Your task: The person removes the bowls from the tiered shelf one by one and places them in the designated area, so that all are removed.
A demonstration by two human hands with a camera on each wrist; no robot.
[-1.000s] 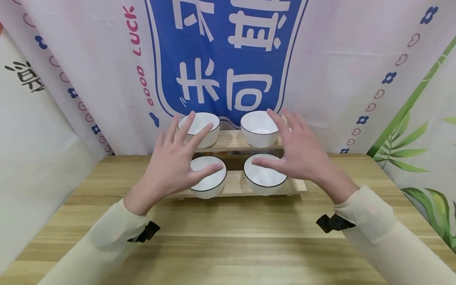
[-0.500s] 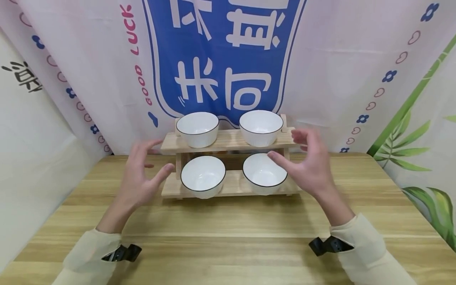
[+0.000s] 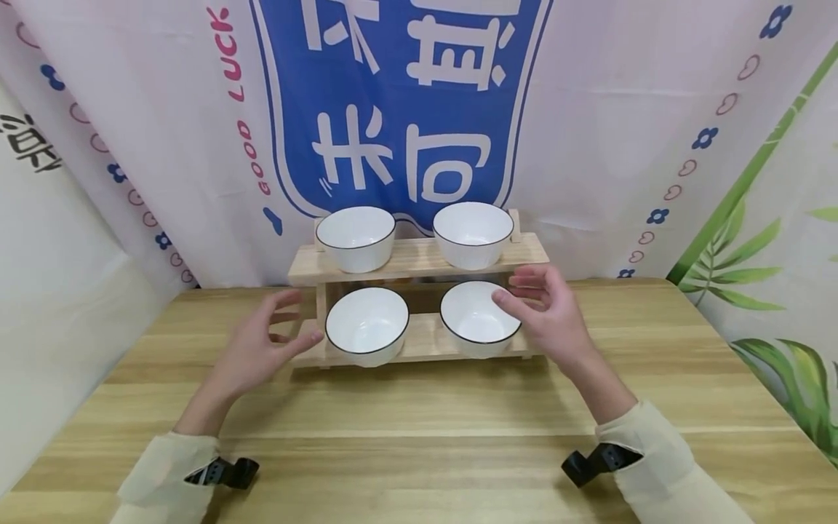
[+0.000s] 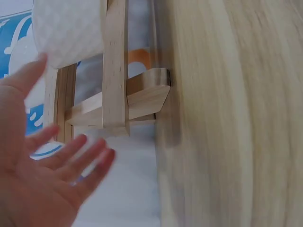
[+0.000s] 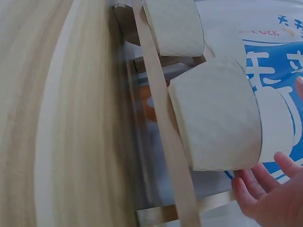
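1. Left hand (image 3: 254,353) loose and unladen, the lower left bowl (image 3: 368,327) just to its right!
2. Right hand (image 3: 555,316) also free of any grip, thumb overlapping the lower right bowl (image 3: 478,320); contact, can't tell.
3. Beyond both hands, upper left bowl (image 3: 356,244) and upper right bowl (image 3: 473,239) top the wooden rack (image 3: 417,255).

The left hand (image 3: 257,348), spread over the left-side bowls (image 3: 356,251) a second ago, is now lower and beside the left end of the rack (image 3: 415,256). The right hand (image 3: 553,314) has also moved outward and down, beside the lower right bowl (image 3: 476,324), its fingers more bent.
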